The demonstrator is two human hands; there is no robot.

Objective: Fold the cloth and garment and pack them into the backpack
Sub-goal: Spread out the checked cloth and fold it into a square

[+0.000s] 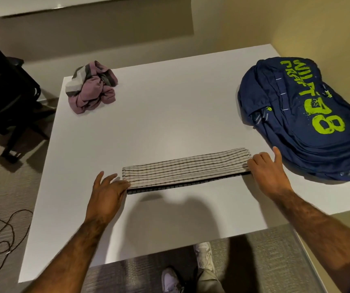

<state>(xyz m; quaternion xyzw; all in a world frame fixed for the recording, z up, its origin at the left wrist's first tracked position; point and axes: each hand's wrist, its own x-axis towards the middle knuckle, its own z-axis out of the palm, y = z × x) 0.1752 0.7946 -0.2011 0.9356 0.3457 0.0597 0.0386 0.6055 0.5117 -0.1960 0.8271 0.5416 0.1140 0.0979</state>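
1. The striped cloth (186, 168) lay as a long, narrow band directly between the two hands. Its long axis ran from one hand to the other, with the right-hand end slightly farther from the person.
2. The left hand (106, 191) was at one end, fingers spread and fairly straight. Its fingertips touched the corner and clasped nothing.
3. The right hand (267, 172) covered the opposite end, knuckles up, fingers bent onto the fabric and thumb lifted clear. Whether it gripped or merely pressed could not be told.
4. Each hand was at its own end, neither nearer than the other, so carrying one end across to the other seemed the likely next fold.
5. The cloth looked thin and woven, pale with fine dark lines and a dark border along the side nearest the person. Its layers lay flat.
6. The garment (91, 87), a crumpled mauve heap with grey and white bands, sat well beyond the left hand, not yet folded.
7. The backpack (300, 123), slumped navy fabric with lime lettering, lay just beyond the right hand on the smooth white table (169, 113).
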